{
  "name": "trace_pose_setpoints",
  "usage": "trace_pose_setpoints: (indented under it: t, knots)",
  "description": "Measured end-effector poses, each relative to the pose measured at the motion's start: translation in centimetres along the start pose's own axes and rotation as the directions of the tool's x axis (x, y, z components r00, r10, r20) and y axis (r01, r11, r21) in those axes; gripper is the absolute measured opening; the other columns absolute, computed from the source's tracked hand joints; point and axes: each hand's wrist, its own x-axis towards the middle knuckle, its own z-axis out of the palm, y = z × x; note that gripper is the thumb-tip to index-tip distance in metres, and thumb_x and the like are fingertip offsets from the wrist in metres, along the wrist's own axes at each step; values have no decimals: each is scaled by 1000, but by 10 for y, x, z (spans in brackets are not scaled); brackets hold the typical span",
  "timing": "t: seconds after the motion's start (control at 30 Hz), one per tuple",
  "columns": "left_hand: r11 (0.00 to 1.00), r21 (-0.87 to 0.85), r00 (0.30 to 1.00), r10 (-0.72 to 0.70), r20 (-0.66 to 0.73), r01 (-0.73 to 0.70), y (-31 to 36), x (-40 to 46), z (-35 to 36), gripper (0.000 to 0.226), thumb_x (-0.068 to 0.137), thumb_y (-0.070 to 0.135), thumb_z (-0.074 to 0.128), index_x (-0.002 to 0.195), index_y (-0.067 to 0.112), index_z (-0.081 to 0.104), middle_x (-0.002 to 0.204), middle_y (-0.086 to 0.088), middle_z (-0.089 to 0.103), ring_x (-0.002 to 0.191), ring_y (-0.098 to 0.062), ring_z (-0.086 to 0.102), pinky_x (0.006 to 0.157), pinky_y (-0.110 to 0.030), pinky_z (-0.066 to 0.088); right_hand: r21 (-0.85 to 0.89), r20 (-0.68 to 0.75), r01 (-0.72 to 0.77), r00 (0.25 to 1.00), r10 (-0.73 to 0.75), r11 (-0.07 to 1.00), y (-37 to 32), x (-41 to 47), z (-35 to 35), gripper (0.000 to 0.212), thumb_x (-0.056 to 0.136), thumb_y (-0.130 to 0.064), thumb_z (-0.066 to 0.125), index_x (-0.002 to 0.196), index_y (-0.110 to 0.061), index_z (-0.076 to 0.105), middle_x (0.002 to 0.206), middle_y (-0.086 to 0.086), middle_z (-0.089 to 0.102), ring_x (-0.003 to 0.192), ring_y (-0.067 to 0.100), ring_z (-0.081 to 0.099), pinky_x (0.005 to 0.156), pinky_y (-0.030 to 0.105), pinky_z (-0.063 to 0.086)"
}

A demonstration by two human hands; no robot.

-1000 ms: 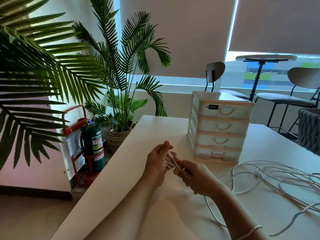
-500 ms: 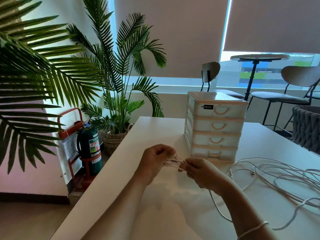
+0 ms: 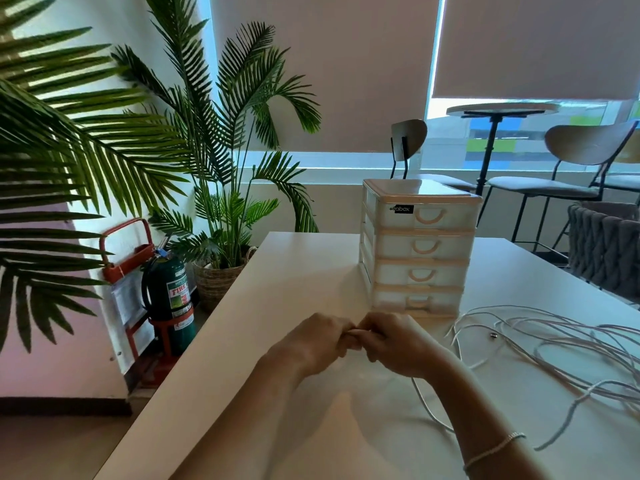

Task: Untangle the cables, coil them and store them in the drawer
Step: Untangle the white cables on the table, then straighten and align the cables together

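My left hand (image 3: 313,342) and my right hand (image 3: 398,344) meet fingertip to fingertip just above the white table (image 3: 277,289), in front of the drawer unit (image 3: 419,249). Both have curled fingers pinching a small folded piece of white cable between them; the fingers hide most of that piece. A strand (image 3: 427,403) runs from under my right hand to a loose tangle of white cables (image 3: 561,344) spread over the right side of the table. The drawer unit is white plastic with several drawers, all closed.
A small dark plug end (image 3: 492,336) lies among the cables. Palm plants (image 3: 221,174) and a green fire extinguisher (image 3: 168,296) stand on the floor left of the table. Chairs (image 3: 568,161) and a woven grey seat (image 3: 604,249) are behind and to the right.
My hands have closed together, so the cable piece stretched between them earlier is now bunched inside my fingertips. The view has shifted slightly left.
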Motion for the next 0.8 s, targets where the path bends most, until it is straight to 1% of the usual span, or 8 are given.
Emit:
trace_pose_setpoints:
  t: [0.1, 0.2, 0.33, 0.47, 0.57, 0.63, 0.73, 0.8]
  knots:
    - [999, 42, 998, 3, -56, -1, -8, -1, -6, 20, 94, 20, 49, 98, 17, 68, 86, -3, 65, 80, -17, 57, 77, -27, 44, 13, -18, -15, 1000, 15, 1000, 8, -3, -4, 25, 81, -13, 56, 73, -32, 42, 72, -6, 62, 48, 0, 49, 41, 11, 34]
    - [999, 35, 990, 8, -139, -3, -15, -4, -10, 22, 93, 16, 48, 97, 16, 69, 93, -7, 68, 90, -22, 61, 82, -29, 46, -165, -32, -43, 999, 39, 985, 27, -9, -17, 34, 78, -8, 56, 60, -33, 40, 67, -10, 54, 65, 14, 52, 51, 17, 35]
    - [998, 61, 976, 24, -218, -11, -16, -4, -10, 22, 94, 18, 47, 98, 19, 69, 100, -2, 68, 95, -20, 60, 82, -30, 46, -352, -28, -205, 978, 208, 913, 64, -33, -62, 42, 82, -7, 52, 60, -42, 51, 64, -14, 57, 65, 7, 57, 64, 24, 48]
    - [995, 88, 963, 69, -260, -47, -14, -2, -10, 22, 94, 20, 48, 100, 18, 68, 103, -5, 68, 97, -24, 60, 85, -32, 45, -676, -137, -353, 923, 360, 647, 103, -54, -129, 28, 87, -26, 48, 63, -38, 52, 68, -22, 48, 76, 6, 51, 72, 26, 40]
    - [998, 53, 968, 35, -250, -22, -20, -3, -10, 21, 94, 19, 48, 97, 15, 68, 102, -7, 67, 95, -26, 60, 85, -35, 46, -757, -209, -482, 818, 536, 441, 146, -61, -171, 28, 81, -39, 51, 56, -31, 44, 67, -16, 44, 80, 12, 52, 83, 32, 49]
    - [999, 31, 975, 14, -224, -7, -21, -4, -9, 21, 93, 16, 47, 95, 15, 68, 99, -8, 67, 93, -26, 60, 84, -35, 47, -802, -184, -471, 780, 599, 367, 162, -63, -184, 32, 72, -48, 64, 56, -27, 45, 67, -13, 47, 80, 9, 54, 83, 26, 49]
    - [1000, 18, 984, 0, -176, 3, -19, -2, -7, 22, 93, 14, 45, 94, 15, 68, 96, -8, 67, 92, -25, 61, 84, -33, 47, -785, -153, -480, 762, 629, 390, 124, -67, -170, 36, 64, -57, 73, 76, -27, 57, 85, -12, 55, 84, 6, 54, 80, 21, 47]
    - [1000, 13, 989, 0, -148, 2, -17, -1, -5, 23, 94, 11, 44, 95, 14, 68, 97, -8, 67, 93, -24, 60, 84, -29, 44, -768, -130, -416, 845, 518, 486, 86, -56, -145, 42, 72, -52, 70, 105, -32, 55, 113, -4, 53, 104, 13, 51, 85, 25, 42]
